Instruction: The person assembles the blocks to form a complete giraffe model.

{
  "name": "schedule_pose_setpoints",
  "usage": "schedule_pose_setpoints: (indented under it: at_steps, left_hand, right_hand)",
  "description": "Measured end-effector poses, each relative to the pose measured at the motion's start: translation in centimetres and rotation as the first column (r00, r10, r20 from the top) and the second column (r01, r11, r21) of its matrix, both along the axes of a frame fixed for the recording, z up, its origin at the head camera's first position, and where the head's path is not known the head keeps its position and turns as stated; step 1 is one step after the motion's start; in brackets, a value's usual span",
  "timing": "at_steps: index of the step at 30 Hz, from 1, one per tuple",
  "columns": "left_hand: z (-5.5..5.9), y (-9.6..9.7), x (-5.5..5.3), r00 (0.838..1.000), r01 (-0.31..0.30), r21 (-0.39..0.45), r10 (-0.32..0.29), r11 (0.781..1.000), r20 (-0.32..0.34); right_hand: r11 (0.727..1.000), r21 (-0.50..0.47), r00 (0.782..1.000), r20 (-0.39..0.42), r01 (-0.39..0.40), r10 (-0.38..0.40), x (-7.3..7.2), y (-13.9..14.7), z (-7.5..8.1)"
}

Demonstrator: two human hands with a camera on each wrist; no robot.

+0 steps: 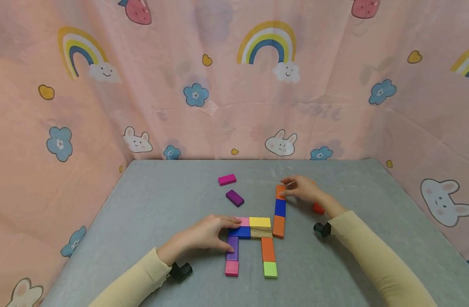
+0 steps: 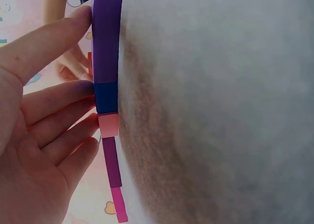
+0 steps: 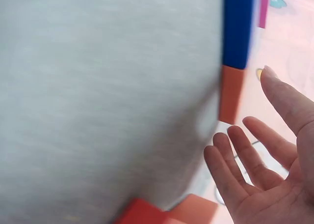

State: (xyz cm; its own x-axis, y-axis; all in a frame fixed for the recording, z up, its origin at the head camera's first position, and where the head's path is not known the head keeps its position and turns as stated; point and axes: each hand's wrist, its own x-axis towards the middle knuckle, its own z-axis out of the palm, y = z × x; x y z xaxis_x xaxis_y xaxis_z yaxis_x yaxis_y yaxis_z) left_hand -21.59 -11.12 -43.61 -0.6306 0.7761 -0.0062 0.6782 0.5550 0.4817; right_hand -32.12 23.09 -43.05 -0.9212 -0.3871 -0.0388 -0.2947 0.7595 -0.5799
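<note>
Flat coloured blocks lie in a joined pattern on the grey table. My left hand point(image 1: 207, 231) rests its relaxed fingers on the pink block point(image 1: 244, 221) and the blue block point(image 1: 240, 232), its thumb on the purple block point(image 1: 232, 249). A yellow block point(image 1: 259, 222) and a plain wooden block point(image 1: 261, 233) lie to the right of these. Over the top orange block point(image 1: 280, 192) of a column hovers my right hand point(image 1: 302, 188), fingers spread loosely in the right wrist view and gripping nothing. Below that orange block are a dark blue block point(image 1: 280, 208) and another orange block point(image 1: 279, 227).
A pink-red block point(image 1: 232, 268), an orange block point(image 1: 268, 249) and a lime block point(image 1: 270, 270) form the pattern's lower legs. Farther back lie loose magenta point(image 1: 227, 180) and dark purple point(image 1: 235, 198) blocks. A red block point(image 1: 318, 208) shows beneath the right forearm. A patterned pink curtain point(image 1: 234, 85) surrounds the table.
</note>
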Motion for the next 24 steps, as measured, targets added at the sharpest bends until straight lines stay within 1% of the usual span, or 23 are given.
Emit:
schedule_pose_setpoints:
  at_steps: [3, 7, 8, 11, 13, 16, 18, 22, 24]
  left_hand:
    - [0.1, 0.0, 0.0, 1.0, 0.0, 0.0, 0.0, 1.0, 0.002]
    - [0.1, -0.1, 0.0, 1.0, 0.005, 0.004, -0.005, 1.0, -0.006]
    - [0.1, -0.1, 0.0, 1.0, 0.008, 0.005, -0.008, 1.0, -0.01]
    - [0.1, 0.0, -0.1, 1.0, 0.012, 0.007, -0.012, 1.0, -0.008]
    - [0.1, 0.0, -0.1, 1.0, 0.013, 0.006, -0.013, 1.0, 0.0]
    - [0.0, 0.0, -0.1, 1.0, 0.014, 0.008, -0.014, 1.0, 0.005]
    - [-0.1, 0.0, -0.2, 1.0, 0.014, 0.009, -0.014, 1.0, 0.005]
    - [-0.1, 0.0, -0.3, 1.0, 0.011, 0.01, -0.011, 1.0, 0.003]
    - [0.0, -0.1, -0.3, 1.0, 0.01, 0.009, -0.01, 1.0, 0.0]
  right_hand:
    - [1.0, 0.01, 1.0, 0.002, 0.006, -0.006, -0.6, -0.7, 0.9]
    - [0.999, 0.037, 0.999, -0.028, -0.038, 0.039, -1.4, -2.2, 2.1]
    - [0.998, 0.032, 0.999, -0.024, -0.046, 0.046, -1.6, -2.6, 2.3]
    - [0.995, 0.037, 0.995, -0.024, -0.091, 0.092, -2.1, -4.0, 2.6]
    - [0.992, 0.027, 0.992, -0.014, -0.127, 0.127, -2.6, -5.0, 2.5]
    - [0.981, 0.008, 0.981, -0.004, -0.195, 0.195, -3.2, -6.3, 2.1]
    - [0.971, -0.025, 0.971, 0.016, -0.237, 0.238, -3.5, -7.2, 1.9]
    - [0.947, -0.061, 0.946, 0.061, -0.316, 0.319, -3.7, -8.8, 1.8]
    - [0.937, -0.067, 0.934, 0.087, -0.342, 0.347, -3.8, -9.5, 1.6]
